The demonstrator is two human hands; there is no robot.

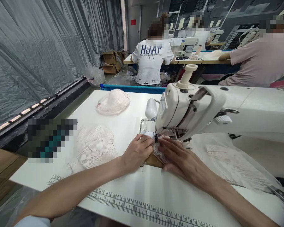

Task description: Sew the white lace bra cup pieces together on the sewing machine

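A piece of white lace fabric (159, 153) lies under the needle area of a white sewing machine (177, 107). My left hand (138, 151) is closed at the left of the presser foot (156, 138), its curled fingertips at the lace edge; what lies between them is mostly hidden. On the other side, my right hand (181, 156) rests with fingers stretched over the lace, thumb apart and lower. A brown plate (153, 160) shows between the hands. Left of them lies a lace piece (97, 148) with loose threads, and farther back a pale pink moulded cup (113, 101).
The white table (132, 192) has a printed ruler along its front edge. More pale lace (236, 160) lies under the machine arm, near scissors (281, 195) at right. Cardboard boxes (110, 61) stand by the curtain. Several people sit at machines ahead.
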